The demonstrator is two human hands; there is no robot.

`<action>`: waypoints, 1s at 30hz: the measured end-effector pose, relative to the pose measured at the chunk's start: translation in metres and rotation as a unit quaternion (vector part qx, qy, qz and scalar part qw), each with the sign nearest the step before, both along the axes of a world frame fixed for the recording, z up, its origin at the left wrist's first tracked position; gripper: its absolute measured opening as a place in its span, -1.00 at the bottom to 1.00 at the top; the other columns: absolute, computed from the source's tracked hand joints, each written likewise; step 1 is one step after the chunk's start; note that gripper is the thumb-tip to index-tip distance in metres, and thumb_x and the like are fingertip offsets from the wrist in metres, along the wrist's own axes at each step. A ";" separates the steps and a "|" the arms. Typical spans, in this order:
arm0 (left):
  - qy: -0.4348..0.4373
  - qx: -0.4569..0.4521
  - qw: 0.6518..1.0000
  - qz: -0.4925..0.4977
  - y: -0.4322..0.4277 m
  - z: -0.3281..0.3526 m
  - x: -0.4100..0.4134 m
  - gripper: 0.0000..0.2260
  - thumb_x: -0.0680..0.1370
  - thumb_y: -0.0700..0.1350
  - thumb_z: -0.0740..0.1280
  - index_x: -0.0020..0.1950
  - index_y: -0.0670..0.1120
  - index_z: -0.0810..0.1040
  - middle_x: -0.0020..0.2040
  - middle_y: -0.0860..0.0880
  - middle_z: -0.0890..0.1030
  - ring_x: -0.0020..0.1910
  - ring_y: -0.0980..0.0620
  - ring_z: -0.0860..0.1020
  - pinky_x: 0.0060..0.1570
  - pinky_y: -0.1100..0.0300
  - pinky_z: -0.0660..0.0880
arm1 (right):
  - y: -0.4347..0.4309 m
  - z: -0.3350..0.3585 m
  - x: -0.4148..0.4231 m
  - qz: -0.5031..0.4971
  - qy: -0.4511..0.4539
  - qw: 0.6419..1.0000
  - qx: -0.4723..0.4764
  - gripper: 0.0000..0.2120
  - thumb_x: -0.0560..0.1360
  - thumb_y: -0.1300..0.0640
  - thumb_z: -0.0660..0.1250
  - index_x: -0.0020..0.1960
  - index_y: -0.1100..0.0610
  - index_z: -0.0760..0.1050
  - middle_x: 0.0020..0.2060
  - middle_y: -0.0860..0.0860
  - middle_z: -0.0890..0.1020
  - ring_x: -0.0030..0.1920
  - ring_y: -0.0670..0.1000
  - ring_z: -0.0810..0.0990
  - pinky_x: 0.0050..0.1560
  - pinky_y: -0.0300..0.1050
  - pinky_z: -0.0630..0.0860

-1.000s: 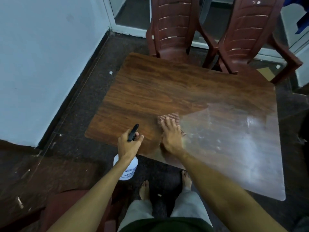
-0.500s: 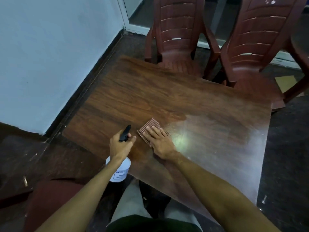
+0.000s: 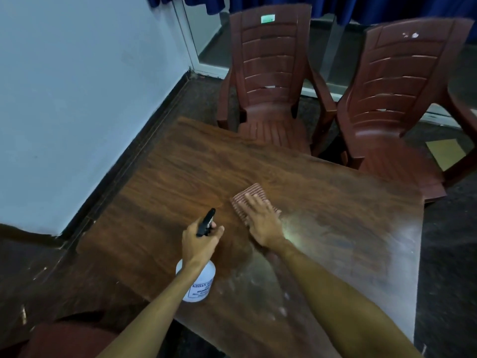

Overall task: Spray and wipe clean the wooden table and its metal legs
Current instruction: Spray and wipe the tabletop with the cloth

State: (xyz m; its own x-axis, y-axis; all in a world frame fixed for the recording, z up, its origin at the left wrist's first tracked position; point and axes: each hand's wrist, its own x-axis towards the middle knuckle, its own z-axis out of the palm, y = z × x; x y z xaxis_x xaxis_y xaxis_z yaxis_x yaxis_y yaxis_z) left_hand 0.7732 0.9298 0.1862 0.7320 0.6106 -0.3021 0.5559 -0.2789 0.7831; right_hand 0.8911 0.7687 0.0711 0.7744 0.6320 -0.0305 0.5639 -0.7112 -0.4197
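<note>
A person is leaning over a wooden worktop [image 3: 180, 177], seen from their own head. The left grip [image 3: 200, 241] is clamping round the neck of a white spray bottle [image 3: 198, 284]. Its fingers are wrapping the black trigger head, and the bottle's body is hanging just below the wrist. The bottle is looking like light, rigid plastic, probably slick when wet, so the neck under the trigger is seeming the safest hold. Just right of that grip, the right grip [image 3: 263, 224] is lying flat with its fingers straight and apart, pressing a checked cloth [image 3: 254, 193] onto the worktop. The cloth is showing beyond the fingertips. It is appearing soft and limp, best driven under a flat palm. A pale haze is lying to the right of this grip. The metal legs are staying hidden beneath the worktop.
</note>
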 end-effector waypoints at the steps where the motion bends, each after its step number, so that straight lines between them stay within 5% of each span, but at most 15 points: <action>1: -0.007 -0.004 1.000 -0.004 0.003 0.000 0.011 -0.82 0.47 -0.15 0.56 -0.24 -0.03 0.59 -0.37 0.03 0.63 -0.40 -0.04 0.60 -0.17 -0.21 0.65 | -0.001 0.001 0.022 -0.078 0.018 0.997 -0.008 -0.43 0.57 0.09 0.13 0.58 -0.01 0.20 0.60 0.04 0.14 0.60 0.14 0.06 0.56 0.23 0.02; 3: -0.021 -0.008 1.000 -0.008 0.007 0.002 0.033 -0.82 0.47 -0.15 0.56 -0.24 -0.02 0.59 -0.38 0.06 0.62 -0.41 -0.01 0.59 -0.19 -0.20 0.66 | 0.009 0.008 0.042 -0.158 0.037 0.986 -0.028 -0.43 0.62 0.10 0.13 0.61 0.00 0.13 0.62 0.04 0.06 0.61 0.15 -0.04 0.58 0.17 -0.11; 8: -0.043 -0.018 0.999 -0.012 0.021 -0.001 0.091 -0.82 0.46 -0.12 0.57 -0.23 0.00 0.59 -0.36 0.08 0.62 -0.37 -0.02 0.61 -0.16 -0.19 0.66 | 0.026 0.004 0.068 0.004 -0.026 1.000 -0.010 -0.44 0.62 0.07 0.12 0.60 -0.03 0.15 0.61 0.01 0.11 0.61 0.09 0.01 0.58 0.15 -0.04; 12: -0.067 -0.021 0.997 -0.032 0.027 -0.004 0.131 -0.82 0.46 -0.12 0.56 -0.23 0.00 0.58 -0.37 0.11 0.62 -0.38 0.02 0.60 -0.17 -0.18 0.66 | 0.025 0.002 0.116 -0.233 0.020 0.972 -0.027 -0.45 0.63 0.09 0.12 0.60 -0.01 0.15 0.62 0.05 0.08 0.61 0.13 -0.03 0.58 0.17 -0.10; 17: -0.075 0.008 0.993 -0.086 0.019 -0.009 0.170 -0.81 0.46 -0.09 0.56 -0.24 0.00 0.56 -0.40 0.12 0.61 -0.42 0.02 0.60 -0.25 -0.19 0.65 | 0.050 -0.004 0.131 -0.003 -0.029 0.999 -0.021 -0.47 0.64 0.05 0.10 0.60 -0.02 0.17 0.61 0.00 0.11 0.61 0.08 0.01 0.59 0.11 -0.06; 22: -0.084 0.006 0.991 -0.106 -0.004 -0.016 0.193 -0.81 0.47 -0.09 0.56 -0.22 0.01 0.56 -0.36 0.13 0.63 -0.40 0.05 0.59 -0.22 -0.18 0.66 | -0.043 -0.008 0.179 -0.291 -0.013 0.956 -0.028 -0.45 0.55 0.07 0.10 0.55 0.01 0.28 0.58 0.08 0.22 0.58 0.15 0.14 0.56 0.17 0.04; 27: -0.082 0.006 0.986 -0.143 -0.055 -0.016 0.197 -0.82 0.47 -0.13 0.56 -0.21 -0.03 0.57 -0.35 0.04 0.63 -0.40 0.01 0.60 -0.23 -0.19 0.66 | -0.082 -0.006 0.161 -0.224 -0.012 0.974 -0.035 -0.46 0.59 0.04 0.09 0.57 0.00 0.23 0.59 0.06 0.18 0.59 0.13 0.09 0.57 0.14 0.00; 30: -0.089 0.005 0.984 -0.154 -0.090 -0.017 0.192 -0.81 0.47 -0.14 0.56 -0.21 -0.03 0.57 -0.34 0.05 0.62 -0.41 0.01 0.59 -0.24 -0.16 0.66 | -0.168 -0.001 0.161 -0.335 0.004 0.941 -0.053 -0.41 0.54 -0.01 0.08 0.58 -0.01 0.22 0.59 0.09 0.19 0.58 0.18 0.12 0.55 0.16 0.04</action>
